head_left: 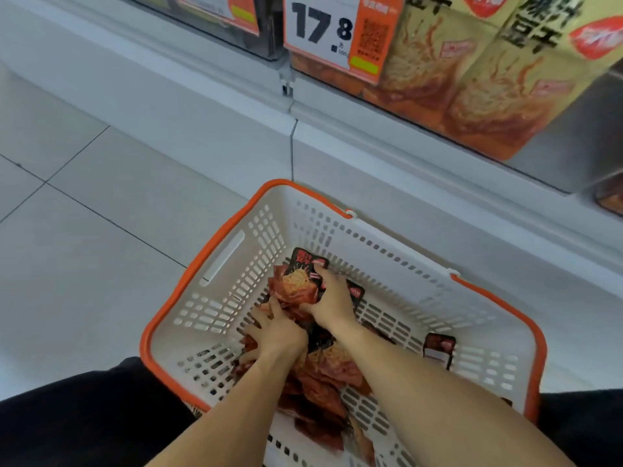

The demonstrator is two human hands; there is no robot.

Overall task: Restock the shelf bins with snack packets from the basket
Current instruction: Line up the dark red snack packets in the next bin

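Note:
A white basket (404, 261) with an orange rim stands on the floor against the shelf base. A heap of red-and-black snack packets (323, 382) lies in its middle. Both my hands are down inside it. My right hand (332, 299) grips a bunch of packets (298, 281) at the top of the heap, thumb and fingers curled round them. My left hand (276, 335) lies with fingers spread on the packets just left of it, pressing against the same bunch. One single packet (438, 348) stands apart by the right wall.
The shelf bin (573, 136) above right shows large yellow packet pictures, with a price tag (323, 28) reading 17.8 on its left. A white shelf plinth (371, 156) runs diagonally behind the basket. Pale floor tiles (84, 214) lie to the left. My dark-clothed knees flank the basket.

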